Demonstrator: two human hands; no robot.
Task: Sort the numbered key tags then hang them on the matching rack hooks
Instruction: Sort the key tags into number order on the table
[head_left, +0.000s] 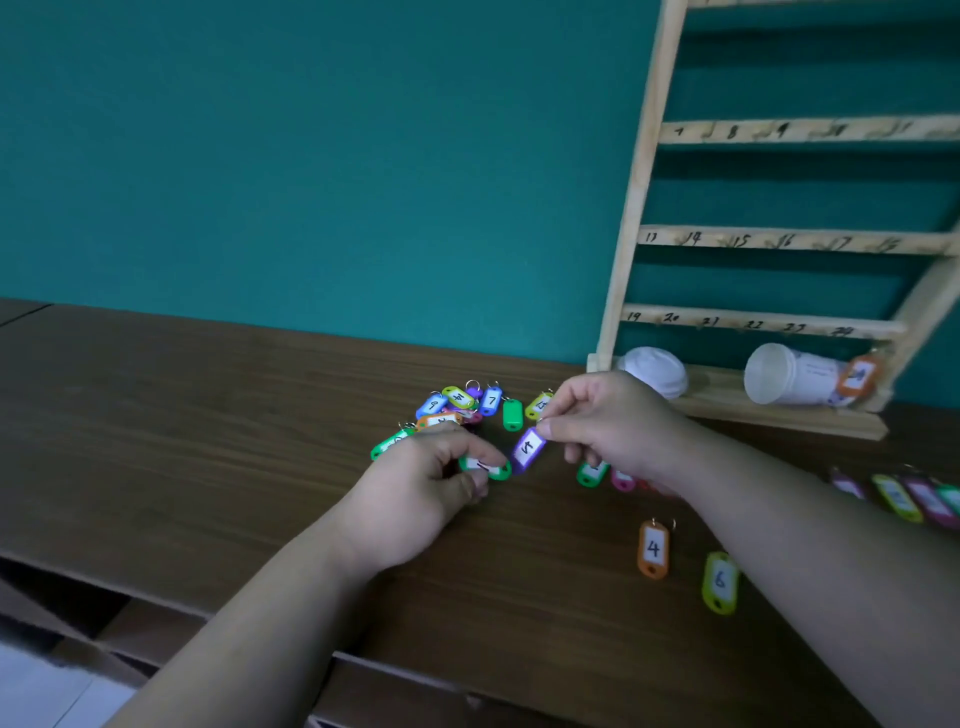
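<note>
Pinches purple tag (528, 448), probably a 5, at its upper end in right hand (608, 421), slanting down-left above counter (208, 415); grips green tag (488, 469) in left hand (415, 493). Belongs nearer-right, between orange tag 4 (653, 549) and yellow-green tag 6 (719, 582).

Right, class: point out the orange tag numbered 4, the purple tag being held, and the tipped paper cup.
orange tag (653, 549): head view, white label.
purple tag (528, 448): head view, white label.
paper cup (815, 376): head view, side wall.

An office is suggested; a wooden desk (208, 415) is set against a teal wall (311, 156). A numbered key rack (635, 208) is seen.
</note>
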